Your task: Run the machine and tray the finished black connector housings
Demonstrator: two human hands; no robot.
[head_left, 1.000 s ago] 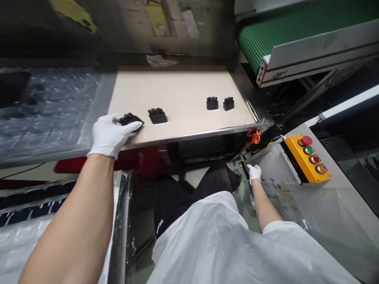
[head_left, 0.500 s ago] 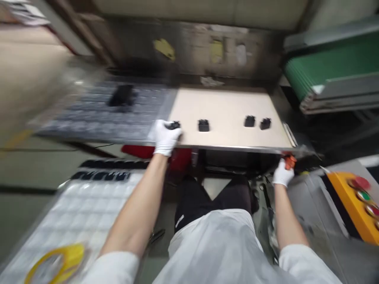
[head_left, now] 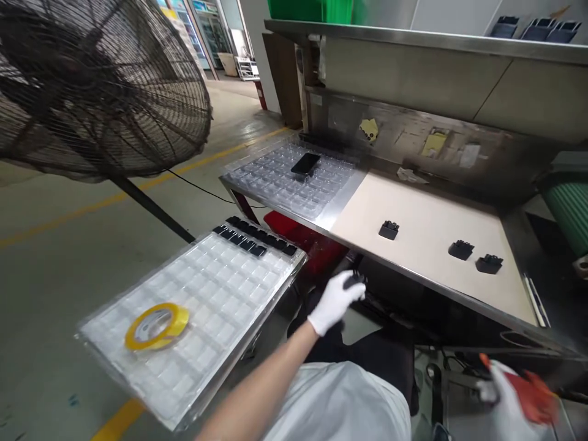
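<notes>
My left hand [head_left: 334,301], in a white glove, is closed on a small black part [head_left: 353,280] in front of the table edge. At the lower right, blurred, my right hand [head_left: 509,398] is wrapped round a red-orange tool [head_left: 533,395]. Three black parts stand on the beige mat: one near the middle [head_left: 389,230], two farther right [head_left: 461,249] [head_left: 489,264]. To the left, a clear compartment tray [head_left: 202,294] holds rows of black parts [head_left: 248,242] at its far end, with a yellow tape roll [head_left: 156,326] lying on it.
Empty-looking plastic trays [head_left: 285,174] on the table carry a black phone-like object [head_left: 305,164]. A large fan [head_left: 101,79] stands at the upper left. A green conveyor [head_left: 567,196] is at the right edge, and a metal shelf [head_left: 413,40] runs above the table.
The view has swung left. My left hand has moved off the mat's left edge towards my lap, still holding the black part. My right hand, with the red-orange tool, is lower in the view.
</notes>
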